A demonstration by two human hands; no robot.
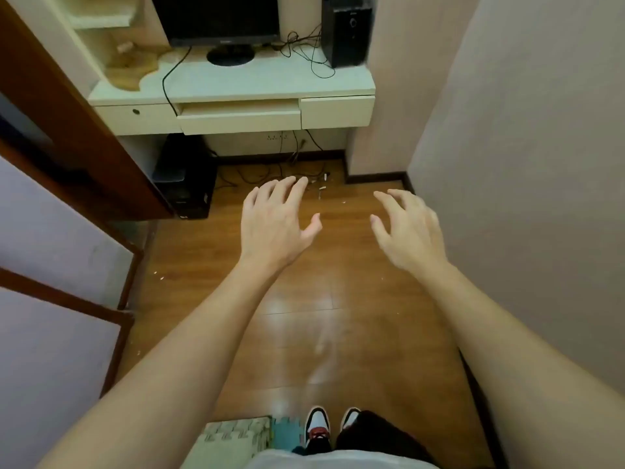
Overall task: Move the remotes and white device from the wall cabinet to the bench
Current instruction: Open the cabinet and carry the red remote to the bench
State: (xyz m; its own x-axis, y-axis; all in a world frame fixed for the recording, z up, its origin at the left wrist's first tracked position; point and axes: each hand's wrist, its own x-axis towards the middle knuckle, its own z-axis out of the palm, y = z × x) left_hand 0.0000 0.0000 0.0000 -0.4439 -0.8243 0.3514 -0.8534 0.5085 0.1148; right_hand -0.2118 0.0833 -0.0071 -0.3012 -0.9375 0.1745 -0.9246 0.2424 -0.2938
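Observation:
My left hand (275, 221) and my right hand (407, 228) are stretched out in front of me over the wooden floor (338, 316), palms down, fingers spread, each holding nothing. No remotes, white device or bench show in this view. A cream wall-mounted desk unit (236, 86) with open shelves (101, 18) at its left stands ahead, well beyond both hands.
A black monitor (220, 18) and a black speaker (346, 28) sit on the desk with loose cables. A black computer tower (186, 177) stands on the floor under it. A brown door frame (67, 106) is at left, a plain wall (524, 164) at right, a foam mat (236, 434) by my feet.

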